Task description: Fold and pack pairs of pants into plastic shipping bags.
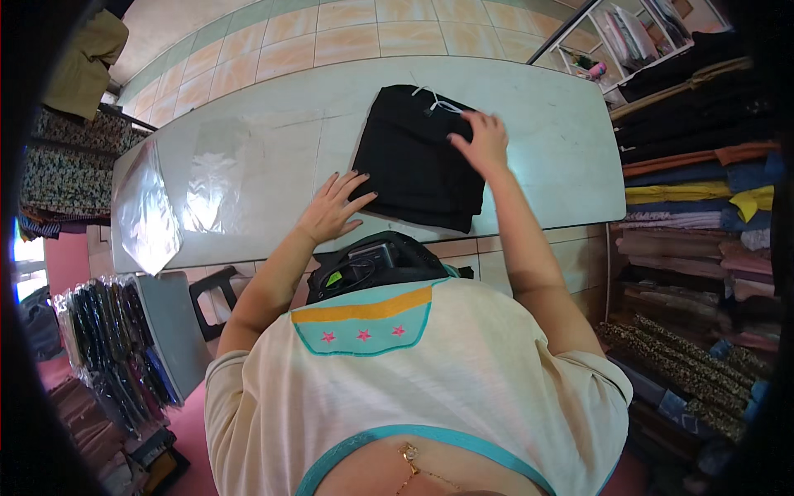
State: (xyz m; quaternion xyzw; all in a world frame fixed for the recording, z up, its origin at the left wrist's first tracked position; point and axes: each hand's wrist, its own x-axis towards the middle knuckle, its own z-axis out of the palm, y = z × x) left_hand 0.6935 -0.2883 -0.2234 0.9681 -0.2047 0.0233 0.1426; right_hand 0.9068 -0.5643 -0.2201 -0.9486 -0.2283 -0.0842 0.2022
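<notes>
A folded black garment (419, 164) with a white drawstring (446, 106) at its top lies on the pale table (558, 149). My left hand (335, 208) rests at the garment's lower left corner, palm down with the fingers apart. At the upper right edge, beside the drawstring, is my right hand (482, 144), its thumb and fingers spread over the black cloth. Neither hand visibly grips it. Clear plastic bags (149, 208) lie at the table's left end, with another clear plastic sheet (214, 180) beside them.
Stacks of folded clothes (676, 242) fill the right side. A white rack (611, 40) stands behind them. Bagged garments (111, 347) hang by a grey panel (167, 328) at lower left, near a black plastic stool (213, 297). A black bag (372, 260) sits against the table's near edge.
</notes>
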